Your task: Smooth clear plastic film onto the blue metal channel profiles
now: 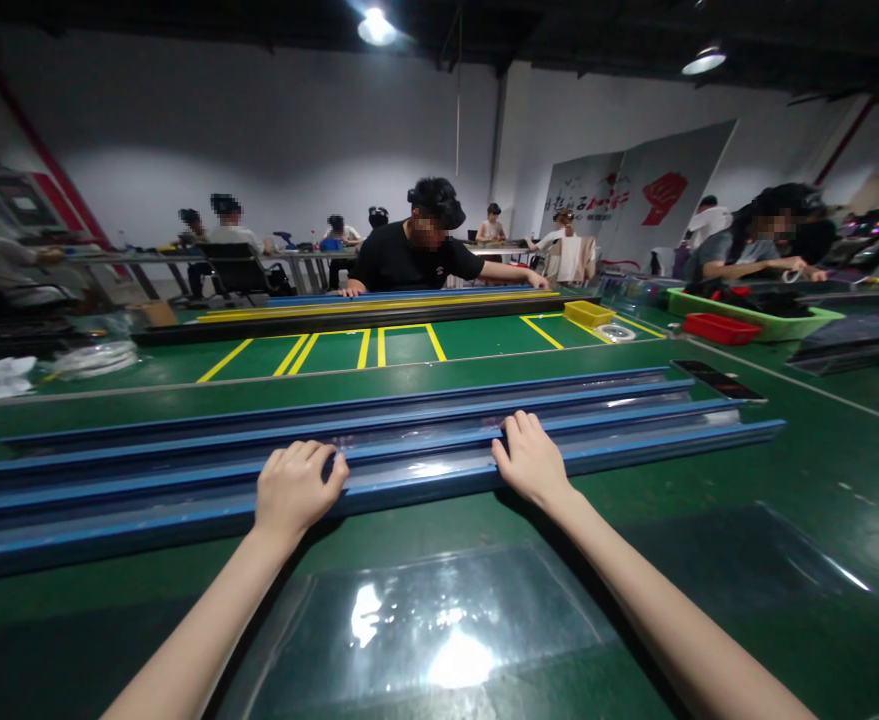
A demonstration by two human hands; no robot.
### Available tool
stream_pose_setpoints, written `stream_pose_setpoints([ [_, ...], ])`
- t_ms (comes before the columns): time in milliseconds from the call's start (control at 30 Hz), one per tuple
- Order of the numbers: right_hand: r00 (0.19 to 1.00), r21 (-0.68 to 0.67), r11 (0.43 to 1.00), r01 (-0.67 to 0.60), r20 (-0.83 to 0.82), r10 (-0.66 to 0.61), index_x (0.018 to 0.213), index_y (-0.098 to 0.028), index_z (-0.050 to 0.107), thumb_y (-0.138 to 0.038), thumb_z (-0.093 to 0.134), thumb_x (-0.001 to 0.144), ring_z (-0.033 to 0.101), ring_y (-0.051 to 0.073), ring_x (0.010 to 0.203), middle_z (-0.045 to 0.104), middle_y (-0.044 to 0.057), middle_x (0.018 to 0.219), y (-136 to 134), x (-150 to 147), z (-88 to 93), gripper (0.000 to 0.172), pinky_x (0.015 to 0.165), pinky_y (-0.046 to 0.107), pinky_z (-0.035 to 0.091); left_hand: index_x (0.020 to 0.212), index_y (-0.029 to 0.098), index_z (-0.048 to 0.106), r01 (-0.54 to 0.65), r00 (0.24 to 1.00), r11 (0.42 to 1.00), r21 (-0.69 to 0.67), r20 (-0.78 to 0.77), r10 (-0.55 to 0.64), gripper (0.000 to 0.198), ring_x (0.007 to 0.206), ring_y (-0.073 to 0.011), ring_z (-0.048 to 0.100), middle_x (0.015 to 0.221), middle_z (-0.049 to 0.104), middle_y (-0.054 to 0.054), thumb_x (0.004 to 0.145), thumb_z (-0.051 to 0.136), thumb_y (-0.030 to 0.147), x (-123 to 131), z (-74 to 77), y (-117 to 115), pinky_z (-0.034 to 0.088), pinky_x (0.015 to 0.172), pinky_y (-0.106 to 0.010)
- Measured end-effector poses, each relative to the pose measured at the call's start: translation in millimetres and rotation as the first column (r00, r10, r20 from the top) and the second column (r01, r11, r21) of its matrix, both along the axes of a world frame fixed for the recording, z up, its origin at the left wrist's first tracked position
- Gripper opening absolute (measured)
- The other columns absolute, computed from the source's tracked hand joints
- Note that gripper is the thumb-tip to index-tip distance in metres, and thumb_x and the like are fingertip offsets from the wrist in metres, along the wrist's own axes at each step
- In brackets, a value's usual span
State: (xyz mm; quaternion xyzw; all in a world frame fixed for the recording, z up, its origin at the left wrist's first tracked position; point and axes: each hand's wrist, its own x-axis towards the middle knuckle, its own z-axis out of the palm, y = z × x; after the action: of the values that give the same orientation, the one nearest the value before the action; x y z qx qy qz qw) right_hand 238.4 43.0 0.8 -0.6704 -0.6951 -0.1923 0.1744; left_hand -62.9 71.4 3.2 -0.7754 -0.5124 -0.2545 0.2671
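Several long blue channel strips lie side by side across the green table, slightly slanted, with shiny clear film along their troughs. My left hand is curled over the nearest strip left of the middle, its thumb against the blue edge. Farther right, my right hand grips the same strip, with its fingertips bent over the upper edge. The undersides of the fingers are hidden. Between my forearms, a clear plastic sheet lies flat and reflects the lamps.
A dark phone lies by the strips' right ends. Across the table, a person in black touches yellow, blue and black strips. Yellow tape lines mark the tabletop. At right are a yellow tray, a red tray and a green bin.
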Motion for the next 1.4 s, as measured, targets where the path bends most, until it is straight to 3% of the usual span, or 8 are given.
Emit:
stream_pose_setpoints([
  [667,0.997,0.047,0.997,0.063,-0.047,-0.060,0.081,-0.014,0.050,-0.028,0.033,0.079,0.042,0.021,0.086,0.052,0.011,0.087,36,-23,-1.1,0.022,0.074,0.030,0.034,0.068,0.018,0.065,-0.082,0.997,0.996,0.031,0.009,0.082,0.035,0.070,-0.0192,0.058,0.071,0.066,-0.004,0.078,0.033,0.027,-11,-3.2,40,0.038,0.060,-0.029],
  [1067,0.997,0.099,0.994,0.054,-0.063,-0.048,0.079,-0.014,0.050,-0.029,0.035,0.078,0.042,0.021,0.083,0.052,0.011,0.084,53,-33,-5.8,0.021,0.072,0.030,0.034,0.070,0.017,0.065,-0.030,0.999,1.000,0.008,0.025,0.030,0.034,0.072,-0.0193,0.058,0.074,0.067,-0.004,0.076,0.033,0.026,-24,-4.6,59,0.041,0.064,-0.030],
  [1400,0.999,0.038,0.999,0.031,-0.046,-0.029,0.082,-0.014,0.051,-0.030,0.033,0.079,0.042,0.022,0.085,0.052,0.011,0.085,51,-37,-1.1,0.024,0.073,0.031,0.033,0.072,0.018,0.057,-0.065,0.998,0.986,-0.153,-0.033,0.061,0.024,0.077,-0.0201,0.054,0.076,0.062,-0.006,0.076,0.035,0.026,-24,3.2,62,0.039,0.067,-0.031],
])
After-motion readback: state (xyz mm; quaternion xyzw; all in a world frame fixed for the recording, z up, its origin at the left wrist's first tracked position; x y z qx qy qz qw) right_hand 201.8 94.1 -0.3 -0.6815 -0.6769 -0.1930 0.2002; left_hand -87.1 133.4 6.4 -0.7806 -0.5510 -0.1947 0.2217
